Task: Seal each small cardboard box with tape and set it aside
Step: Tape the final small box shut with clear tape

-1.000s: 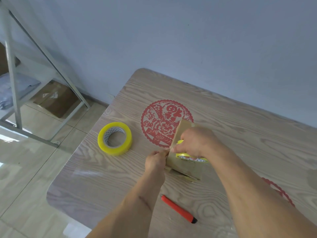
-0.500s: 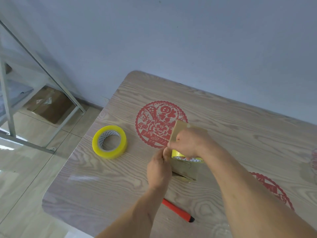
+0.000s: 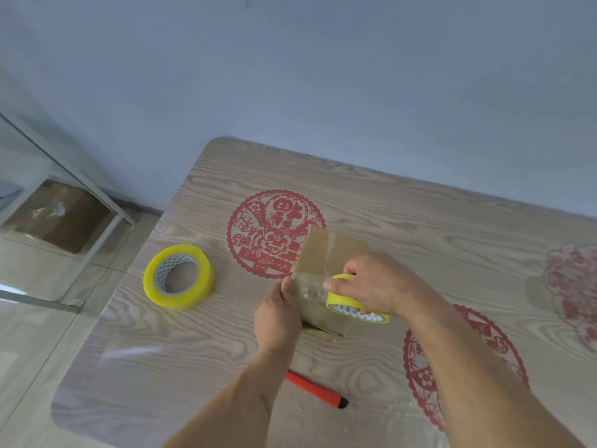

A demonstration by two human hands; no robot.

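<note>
A small brown cardboard box (image 3: 326, 250) stands on the wooden table (image 3: 226, 350), near its middle, with clear tape across its top. My right hand (image 3: 378, 282) grips a yellow tape roll (image 3: 349, 305) against the box's near side. A short stretch of clear tape runs from the roll to the box's left corner. There my left hand (image 3: 277, 315) presses the tape end onto the box, fingers curled at the edge. The box's lower near face is hidden behind both hands.
A second, larger yellow tape roll (image 3: 178, 277) lies on the table to the left. A red utility knife (image 3: 316, 389) lies near the front edge. Red paper-cut decorations (image 3: 274, 234) mark the tabletop. A metal shelf frame (image 3: 84, 202) and a large cardboard box (image 3: 58, 218) stand on the floor at left.
My right hand has drawn the tape roll rightward and down along the box, exposing more of the taped top. My left hand has shifted slightly up to the box's left corner.
</note>
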